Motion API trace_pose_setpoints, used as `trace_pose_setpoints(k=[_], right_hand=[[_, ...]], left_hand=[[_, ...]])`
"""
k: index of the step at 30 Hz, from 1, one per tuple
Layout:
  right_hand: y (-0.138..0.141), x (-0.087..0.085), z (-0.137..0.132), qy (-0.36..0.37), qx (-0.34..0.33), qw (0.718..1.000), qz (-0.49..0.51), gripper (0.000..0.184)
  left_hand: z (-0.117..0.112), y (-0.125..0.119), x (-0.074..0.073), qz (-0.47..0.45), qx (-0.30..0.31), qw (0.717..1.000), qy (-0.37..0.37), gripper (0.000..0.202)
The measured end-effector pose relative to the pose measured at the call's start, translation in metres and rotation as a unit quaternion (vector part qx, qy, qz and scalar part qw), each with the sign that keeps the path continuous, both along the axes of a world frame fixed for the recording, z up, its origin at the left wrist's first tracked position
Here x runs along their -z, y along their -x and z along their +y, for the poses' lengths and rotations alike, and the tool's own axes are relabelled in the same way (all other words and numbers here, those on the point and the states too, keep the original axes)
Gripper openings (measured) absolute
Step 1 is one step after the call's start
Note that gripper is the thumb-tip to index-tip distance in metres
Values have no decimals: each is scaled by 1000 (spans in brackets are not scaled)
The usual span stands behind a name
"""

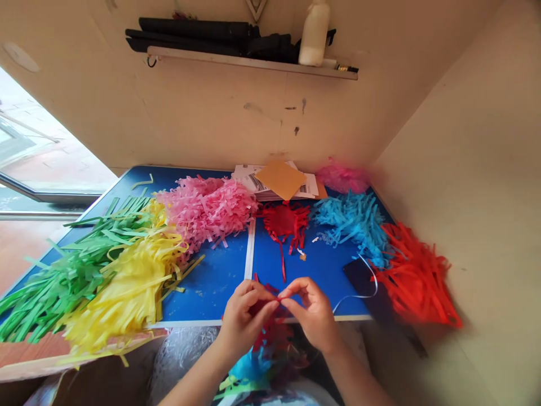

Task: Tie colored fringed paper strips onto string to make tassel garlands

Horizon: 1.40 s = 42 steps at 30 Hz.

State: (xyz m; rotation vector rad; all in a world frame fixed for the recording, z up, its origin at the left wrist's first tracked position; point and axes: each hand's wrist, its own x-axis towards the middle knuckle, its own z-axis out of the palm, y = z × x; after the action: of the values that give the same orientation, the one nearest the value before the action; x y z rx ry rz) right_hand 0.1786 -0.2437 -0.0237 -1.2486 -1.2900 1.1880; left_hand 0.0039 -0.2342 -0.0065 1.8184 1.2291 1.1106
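My left hand [249, 311] and my right hand [313, 313] meet at the table's front edge, thumb and fingertips of each pinched together. Between and below them hangs dark red fringed tissue paper [274, 332], and the fingertips appear closed on a thin bit of it. The exact spot they grip is too small to make out. Lower down, over my lap, blue tissue fringe [251, 365] and some light green strips show beneath the red. A separate dark red fringed piece [286, 220] lies on the table beyond my hands, one strip trailing toward me.
On the blue table [220, 282] lie green [71, 270], yellow [131, 287], pink [211, 208], light blue [355, 223] and bright red [416, 276] fringe piles. Stacked cards [281, 179] sit at the back. White ribbon [359, 296] curls at right. Above, a wall shelf [253, 63] holds a bottle [315, 35].
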Motion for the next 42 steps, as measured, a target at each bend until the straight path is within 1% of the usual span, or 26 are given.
trace_pose_setpoints(k=[3, 5, 10, 12, 15, 18, 20, 23, 27, 32, 33, 35, 36, 37, 38, 39, 40, 41, 42], right_hand=[[-1, -1, -2, -15, 16, 1000, -17, 10], [-1, -2, -3, -27, 22, 999, -26, 10], [-1, -4, -8, -34, 25, 998, -36, 10], [-2, -5, -9, -40, 33, 997, -49, 10], [-4, -9, -9, -70, 39, 994, -79, 8], [-4, -15, -10, -107, 35, 988, -108, 6], [-5, -19, -11, -128, 26, 984, -119, 8], [-7, -20, -12, -156, 12, 978, -136, 11], [-11, -21, -10, -170, 11, 973, -156, 11], [-9, -27, -10, -191, 0, 961, -200, 11], [-9, -27, -10, -194, 0, 959, -207, 11], [-17, -27, -8, -194, -9, 958, -210, 7], [-28, -27, -5, -187, -15, 959, -212, 4], [-42, -28, -1, -172, -8, 959, -223, 4], [-62, -27, 6, -148, 20, 955, -255, 7], [-85, -27, 14, -110, 55, 945, -304, 12], [-110, -26, 23, -64, 135, 914, -378, 15], [-135, -23, 34, 1, 195, 859, -473, 20], [-159, -20, 43, 79, 226, 796, -555, 23]], left_hand=[[-1, -1, 4, 44, -10, 997, -67, 12], [-2, -1, 7, 62, -3, 991, -120, 11], [-1, -5, 11, 49, 16, 980, -193, 12], [-1, -6, 12, 42, 24, 977, -209, 14], [-1, -7, 12, 39, 27, 975, -217, 16], [-1, -7, 11, 43, 31, 972, -229, 15], [0, -7, 10, 49, 35, 971, -232, 15], [2, -7, 9, 62, 43, 971, -227, 15], [3, -10, 9, 69, 53, 972, -217, 11], [5, -19, 17, 65, 47, 976, -202, 9], [4, -20, 20, 66, 52, 979, -186, 8], [2, -21, 23, 68, 78, 987, -122, 5], [0, -20, 24, 66, 91, 990, -82, 5], [-3, -19, 25, 61, 105, 992, -42, 5], [-5, -17, 24, 50, 112, 992, -2, 7], [-8, -15, 23, 34, 114, 992, 35, 10], [-9, -15, 20, 12, 111, 991, 69, 13], [-11, -15, 18, -15, 108, 988, 108, 17], [-11, -16, 16, -45, 106, 982, 151, 22]])
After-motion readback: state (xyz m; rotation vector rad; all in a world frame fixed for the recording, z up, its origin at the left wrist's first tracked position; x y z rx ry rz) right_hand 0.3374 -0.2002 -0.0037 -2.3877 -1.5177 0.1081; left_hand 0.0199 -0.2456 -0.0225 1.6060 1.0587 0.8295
